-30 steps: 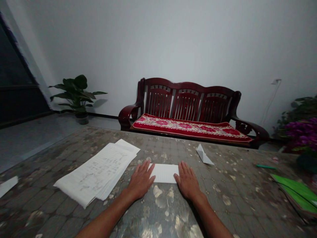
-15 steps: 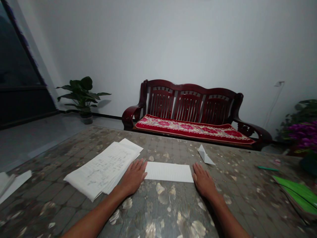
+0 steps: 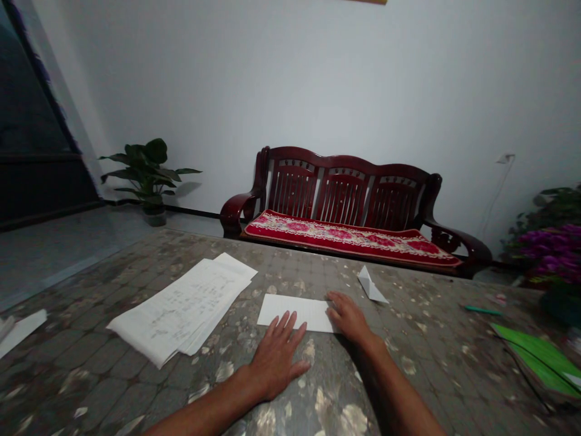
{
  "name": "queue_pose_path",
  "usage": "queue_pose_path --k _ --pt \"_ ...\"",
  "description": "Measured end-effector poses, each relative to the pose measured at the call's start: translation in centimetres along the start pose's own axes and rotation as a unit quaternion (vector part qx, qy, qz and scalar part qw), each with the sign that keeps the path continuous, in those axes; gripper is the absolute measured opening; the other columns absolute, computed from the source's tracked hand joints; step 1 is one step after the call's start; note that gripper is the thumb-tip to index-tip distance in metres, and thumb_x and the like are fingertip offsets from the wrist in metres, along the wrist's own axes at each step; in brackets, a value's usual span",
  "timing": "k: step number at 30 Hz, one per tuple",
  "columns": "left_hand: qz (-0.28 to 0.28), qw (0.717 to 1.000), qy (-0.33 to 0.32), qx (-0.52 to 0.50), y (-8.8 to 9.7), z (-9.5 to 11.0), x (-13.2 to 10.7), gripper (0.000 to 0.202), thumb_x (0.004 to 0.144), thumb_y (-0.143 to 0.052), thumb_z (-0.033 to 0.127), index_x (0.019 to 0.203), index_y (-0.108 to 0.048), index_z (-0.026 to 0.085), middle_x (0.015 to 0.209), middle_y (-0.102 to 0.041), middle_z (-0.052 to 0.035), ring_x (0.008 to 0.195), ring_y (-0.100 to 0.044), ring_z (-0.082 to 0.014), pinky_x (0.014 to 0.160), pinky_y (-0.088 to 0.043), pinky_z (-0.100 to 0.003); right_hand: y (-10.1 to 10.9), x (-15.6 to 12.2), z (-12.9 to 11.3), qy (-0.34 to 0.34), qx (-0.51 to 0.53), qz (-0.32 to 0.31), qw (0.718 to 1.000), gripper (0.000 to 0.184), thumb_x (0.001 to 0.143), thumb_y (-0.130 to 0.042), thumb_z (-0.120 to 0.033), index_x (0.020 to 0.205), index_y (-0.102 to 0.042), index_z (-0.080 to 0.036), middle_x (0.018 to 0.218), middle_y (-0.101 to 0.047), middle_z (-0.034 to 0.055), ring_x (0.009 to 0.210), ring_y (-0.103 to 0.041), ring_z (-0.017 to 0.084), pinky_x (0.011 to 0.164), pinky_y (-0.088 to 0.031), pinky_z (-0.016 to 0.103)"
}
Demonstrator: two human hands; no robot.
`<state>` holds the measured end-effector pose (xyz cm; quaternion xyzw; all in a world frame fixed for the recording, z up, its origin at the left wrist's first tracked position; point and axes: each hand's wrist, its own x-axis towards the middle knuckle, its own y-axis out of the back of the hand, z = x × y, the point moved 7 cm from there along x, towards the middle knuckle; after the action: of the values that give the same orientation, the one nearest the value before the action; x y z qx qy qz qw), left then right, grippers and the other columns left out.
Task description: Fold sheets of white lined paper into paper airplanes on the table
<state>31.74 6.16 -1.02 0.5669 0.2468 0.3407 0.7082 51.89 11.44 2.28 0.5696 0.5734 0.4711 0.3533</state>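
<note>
A white lined sheet of paper [image 3: 290, 310] lies flat on the patterned table [image 3: 408, 357] in front of me. My left hand [image 3: 276, 357] rests palm down at the sheet's near edge, fingers stretched out and fingertips on the paper. My right hand [image 3: 347, 317] lies flat over the sheet's right end, fingers spread. Neither hand grips anything. A small folded white paper shape [image 3: 370, 284] stands just beyond my right hand.
A stack of written sheets [image 3: 181, 312] lies to the left. A green booklet [image 3: 540, 360] and a green pen [image 3: 481, 310] lie at the right. More paper [image 3: 20, 327] sits at the far left edge. Behind the table stand a wooden bench [image 3: 349, 209] and potted plants [image 3: 147, 172].
Both hands moved in from the sheet's ends. The left hand slid right to the near edge; the right hand shifted left onto the right end. The sheet sits slightly further left.
</note>
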Motion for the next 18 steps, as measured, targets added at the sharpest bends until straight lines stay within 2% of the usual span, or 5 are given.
queue_pose_path --k 4,8,11,14,18 --pt "-0.01 1.0 -0.016 -0.002 0.5 -1.5 1.3 0.073 0.091 -0.05 0.06 0.154 -0.025 0.031 0.162 -0.015 -0.0105 0.15 -0.011 -0.0309 0.12 -0.011 -0.054 0.9 -0.1 -0.9 -0.038 -0.073 -0.049 0.995 0.045 0.083 -0.056 -0.035 0.126 -0.063 -0.021 0.123 -0.064 0.0119 0.117 -0.054 0.027 0.099 -0.039 0.036" --pt "0.003 1.0 0.014 0.023 2.3 -3.7 3.5 0.06 0.094 -0.054 0.044 0.149 -0.037 0.028 0.16 -0.023 -0.0115 0.15 -0.012 -0.0316 0.12 -0.01 -0.055 1.0 -1.7 -1.2 -0.124 -0.078 -0.11 0.983 0.042 0.078 -0.059 -0.04 0.114 -0.064 -0.018 0.103 -0.071 0.0136 0.098 -0.065 0.029 0.081 -0.045 0.035" --pt "0.0 1.0 -0.023 0.019 2.7 -3.0 4.1 0.056 0.094 -0.056 0.035 0.147 -0.041 0.028 0.161 -0.022 -0.0096 0.15 -0.013 -0.0295 0.12 -0.013 -0.053 0.6 -2.8 -1.4 -0.165 -0.079 -0.129 0.975 0.041 0.082 -0.051 -0.041 0.112 -0.065 -0.017 0.106 -0.072 0.0172 0.097 -0.067 0.031 0.076 -0.045 0.036" --pt "-0.022 0.997 -0.077 -0.017 2.0 -1.6 3.4 0.063 0.092 -0.06 0.038 0.149 -0.035 0.03 0.162 -0.021 -0.0096 0.149 -0.016 -0.0279 0.12 -0.017 -0.05 0.2 -3.2 -0.9 -0.179 -0.064 -0.115 0.975 0.036 0.083 -0.049 -0.038 0.105 -0.07 -0.018 0.107 -0.073 0.0159 0.097 -0.068 0.03 0.074 -0.045 0.033" --pt "-0.027 0.997 -0.059 -0.051 1.0 -1.8 3.1 0.078 0.088 -0.064 0.044 0.154 -0.026 0.028 0.162 -0.018 -0.0124 0.149 -0.015 -0.03 0.12 -0.017 -0.052 -0.7 -3.1 1.0 -0.189 0.061 -0.078 0.977 0.029 0.081 -0.05 -0.036 0.084 -0.073 -0.017 0.088 -0.074 0.0107 0.08 -0.067 0.024 0.065 -0.043 0.029"
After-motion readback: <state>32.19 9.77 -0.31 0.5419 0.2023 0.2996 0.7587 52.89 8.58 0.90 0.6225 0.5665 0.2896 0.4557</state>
